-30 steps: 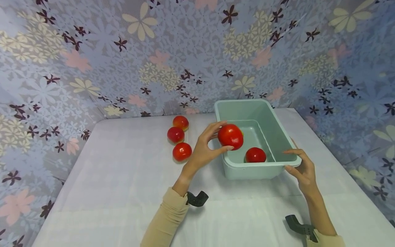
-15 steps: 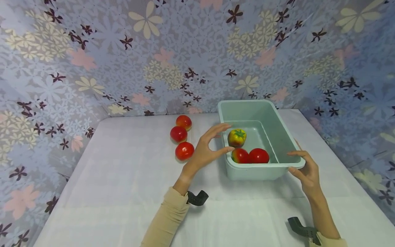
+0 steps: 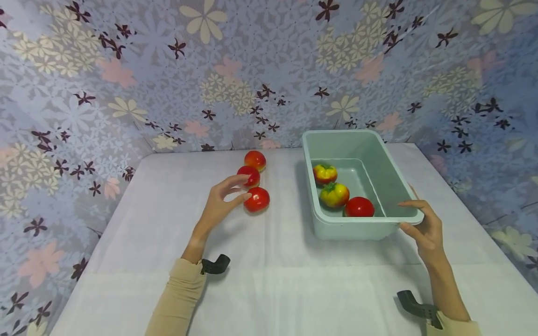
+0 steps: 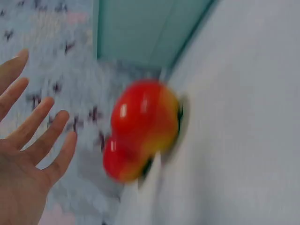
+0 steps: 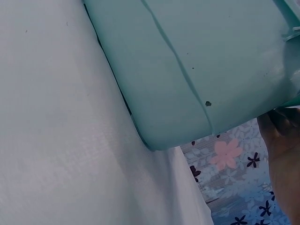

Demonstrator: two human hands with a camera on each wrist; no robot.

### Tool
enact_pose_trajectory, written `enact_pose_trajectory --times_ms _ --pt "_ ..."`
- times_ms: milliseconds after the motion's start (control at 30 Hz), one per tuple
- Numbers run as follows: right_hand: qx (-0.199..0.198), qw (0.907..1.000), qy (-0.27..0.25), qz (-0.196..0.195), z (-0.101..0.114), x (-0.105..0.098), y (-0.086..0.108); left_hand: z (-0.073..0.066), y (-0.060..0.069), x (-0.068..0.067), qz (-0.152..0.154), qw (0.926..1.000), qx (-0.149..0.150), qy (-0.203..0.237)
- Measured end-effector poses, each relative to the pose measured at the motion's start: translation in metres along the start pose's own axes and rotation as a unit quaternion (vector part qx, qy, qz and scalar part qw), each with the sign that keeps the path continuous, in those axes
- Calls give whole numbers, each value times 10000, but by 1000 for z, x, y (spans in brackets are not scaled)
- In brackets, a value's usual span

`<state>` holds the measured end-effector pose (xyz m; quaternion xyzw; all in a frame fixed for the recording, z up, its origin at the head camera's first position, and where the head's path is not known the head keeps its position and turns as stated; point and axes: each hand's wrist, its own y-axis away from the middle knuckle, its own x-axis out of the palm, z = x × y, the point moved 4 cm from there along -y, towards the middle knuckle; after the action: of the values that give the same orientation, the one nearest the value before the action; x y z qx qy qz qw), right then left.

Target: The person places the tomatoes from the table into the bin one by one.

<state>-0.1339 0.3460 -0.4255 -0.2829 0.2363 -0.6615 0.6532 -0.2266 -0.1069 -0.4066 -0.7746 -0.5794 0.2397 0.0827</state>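
My left hand (image 3: 220, 203) reaches beside three glossy red tomatoes on the table. Its thumb and forefinger are spread at the near tomato (image 3: 257, 200) and the middle tomato (image 3: 251, 176); the far tomato (image 3: 255, 160) lies behind them. In the left wrist view the fingers (image 4: 44, 124) are spread apart from the blurred tomatoes (image 4: 145, 117). My right hand (image 3: 428, 233) grips the near right corner of a pale green bin (image 3: 370, 220). Inside it lie a red tomato (image 3: 359, 207) and two yellow-and-red tomatoes (image 3: 335, 195) along the left and near sides.
A white cloth covers the table (image 3: 290, 266). Floral fabric (image 3: 235, 70) hangs behind it and at both sides. A dark curved piece (image 3: 216, 264) is strapped at the left wrist, and a similar dark piece (image 3: 414, 305) at the right wrist.
The left hand let go of a tomato in the bin, then moved left to the tomatoes on the table. That tomato now shows its yellow, stemmed side. The right hand stays on the bin.
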Motion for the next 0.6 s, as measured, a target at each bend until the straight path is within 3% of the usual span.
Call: enact_pose_trajectory --times_ms 100,167,367,600 --pt "-29 10000 -73 2 0 1 0 8 4 -15 -122 9997 -195 55" --pt "-51 9999 -96 13 0 1 -2 6 3 -16 -104 9994 -316 94" --pt "-37 10000 -23 -50 -4 -3 -3 0 -2 -1 317 9973 -661 66" --pt "-50 9997 245 21 -6 -6 -4 8 -5 5 284 9960 -820 188"
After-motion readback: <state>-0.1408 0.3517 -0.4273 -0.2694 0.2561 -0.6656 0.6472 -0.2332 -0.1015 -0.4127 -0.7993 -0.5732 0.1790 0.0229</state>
